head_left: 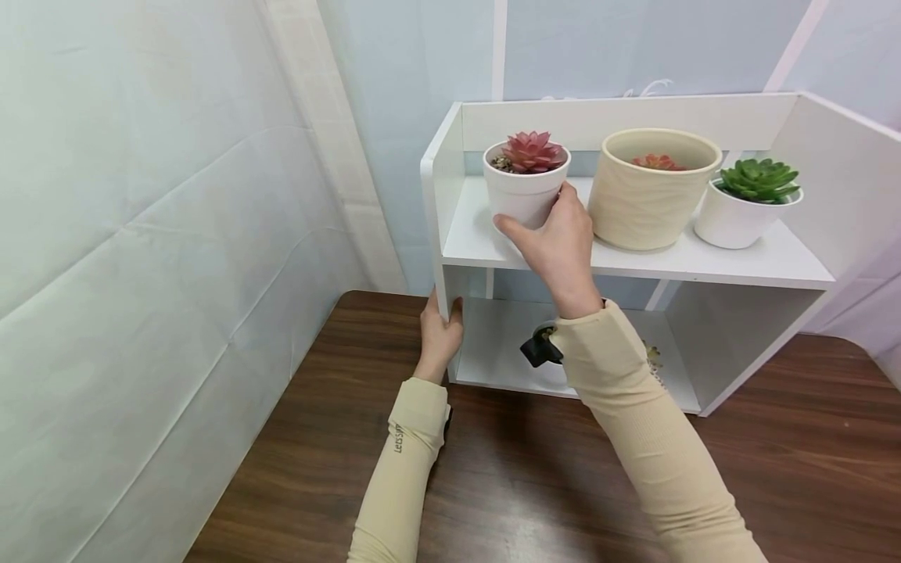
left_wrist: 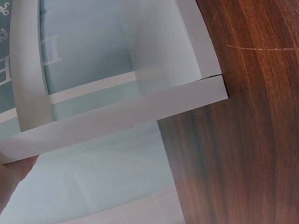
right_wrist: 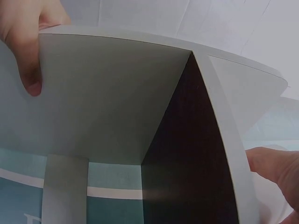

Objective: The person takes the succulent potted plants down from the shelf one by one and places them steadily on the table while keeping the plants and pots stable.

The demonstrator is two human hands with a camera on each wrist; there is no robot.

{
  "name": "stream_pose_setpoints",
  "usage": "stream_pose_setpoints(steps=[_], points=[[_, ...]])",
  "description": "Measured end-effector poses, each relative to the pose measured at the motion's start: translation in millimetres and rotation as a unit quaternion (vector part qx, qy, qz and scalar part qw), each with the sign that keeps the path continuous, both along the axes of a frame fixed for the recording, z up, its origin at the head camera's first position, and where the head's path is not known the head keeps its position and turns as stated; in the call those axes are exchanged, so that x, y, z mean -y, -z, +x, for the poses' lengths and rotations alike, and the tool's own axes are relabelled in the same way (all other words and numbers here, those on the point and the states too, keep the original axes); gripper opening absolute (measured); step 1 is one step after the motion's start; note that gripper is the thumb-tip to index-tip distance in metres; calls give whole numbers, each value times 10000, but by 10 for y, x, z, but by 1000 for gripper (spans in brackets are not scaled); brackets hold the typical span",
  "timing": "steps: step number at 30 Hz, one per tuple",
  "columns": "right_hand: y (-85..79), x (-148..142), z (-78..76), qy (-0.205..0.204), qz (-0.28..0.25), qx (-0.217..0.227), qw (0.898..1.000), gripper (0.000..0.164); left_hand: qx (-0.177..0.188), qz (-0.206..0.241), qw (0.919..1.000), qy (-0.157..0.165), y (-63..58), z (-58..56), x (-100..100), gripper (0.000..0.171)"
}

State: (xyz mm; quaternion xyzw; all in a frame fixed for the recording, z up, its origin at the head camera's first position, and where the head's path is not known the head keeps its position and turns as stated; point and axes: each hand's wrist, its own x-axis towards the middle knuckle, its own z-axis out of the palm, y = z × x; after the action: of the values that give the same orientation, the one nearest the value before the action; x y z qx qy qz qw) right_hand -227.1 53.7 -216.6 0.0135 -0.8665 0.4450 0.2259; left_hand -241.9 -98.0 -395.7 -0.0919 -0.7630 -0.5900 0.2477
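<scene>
My right hand [head_left: 565, 249] grips a small white pot [head_left: 522, 186] with a pink-red succulent [head_left: 533, 151], thumb on the near left side and fingers round the right. The pot is upright at the left end of the upper board [head_left: 711, 266] of a white two-tier shelf. Lower down, my left hand [head_left: 439, 338] holds the left side panel [head_left: 438, 211] of that shelf, thumb on its inner face. In the right wrist view the left thumb [right_wrist: 32, 70] lies against the panel, and the white pot [right_wrist: 267, 186] is partly behind the right fingers.
Right of the held pot stands a larger cream pot [head_left: 644, 207] with an orange-red succulent, then a white pot [head_left: 735, 219] with a green succulent. On the lower board [head_left: 493, 344], my right arm partly hides a black item [head_left: 538, 349] and other things. The shelf stands on a dark wooden table [head_left: 338, 438].
</scene>
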Motion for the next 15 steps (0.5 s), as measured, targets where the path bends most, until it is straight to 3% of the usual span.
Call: stream_pose_setpoints(steps=[15], points=[[19, 6, -3, 146, -153, -48, 9998, 75, 17, 36, 9999, 115, -11, 1, 8, 40]])
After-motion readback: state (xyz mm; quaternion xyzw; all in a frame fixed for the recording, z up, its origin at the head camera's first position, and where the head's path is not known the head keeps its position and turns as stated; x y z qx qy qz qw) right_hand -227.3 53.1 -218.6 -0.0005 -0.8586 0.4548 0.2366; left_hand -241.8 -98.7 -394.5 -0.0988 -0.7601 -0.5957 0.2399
